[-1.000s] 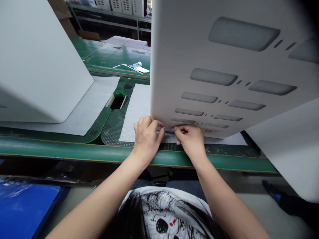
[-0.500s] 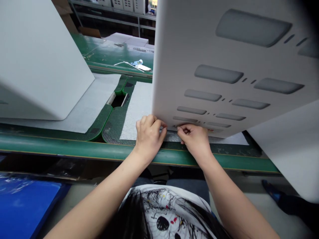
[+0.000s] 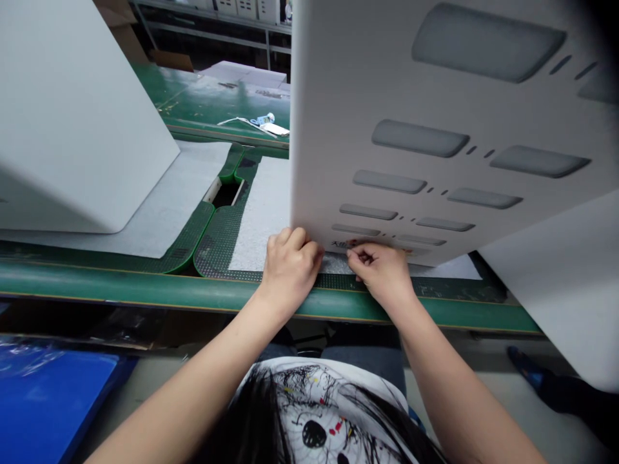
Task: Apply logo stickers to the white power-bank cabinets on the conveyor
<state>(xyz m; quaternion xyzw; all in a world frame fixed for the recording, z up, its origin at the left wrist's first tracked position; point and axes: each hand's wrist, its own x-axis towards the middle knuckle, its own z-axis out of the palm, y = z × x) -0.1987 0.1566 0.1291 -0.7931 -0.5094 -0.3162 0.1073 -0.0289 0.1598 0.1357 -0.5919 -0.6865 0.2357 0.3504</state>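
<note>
A tall white cabinet [image 3: 333,193] with rows of grey rounded windows and short slots stands before me, leaning over my hands. At its lower left corner is my left hand [image 3: 291,261], its fingers curled and touching the bottom edge; what lies in them is hidden. My right hand [image 3: 382,267] is pinched at the bottom of the front face, beside small dark lettering [image 3: 340,245]. Anything between its fingertips is too small to make out. A white cloth sheet [image 3: 256,225] lies under the cabinet.
Another white cabinet [image 3: 82,129] stands on a sheet at left, and a white panel [image 3: 565,277] is at right. The green conveyor edge [image 3: 145,288] runs across in front of me. Behind lies a corded small item [image 3: 264,120]. Blue sheeting [image 3: 48,393] is below left; someone's foot [image 3: 525,368] shows at right.
My right hand has shifted slightly right along the bottom edge, and more of the dark lettering shows. My left hand's thumb and fingers are drawn closer together. The view has moved slightly.
</note>
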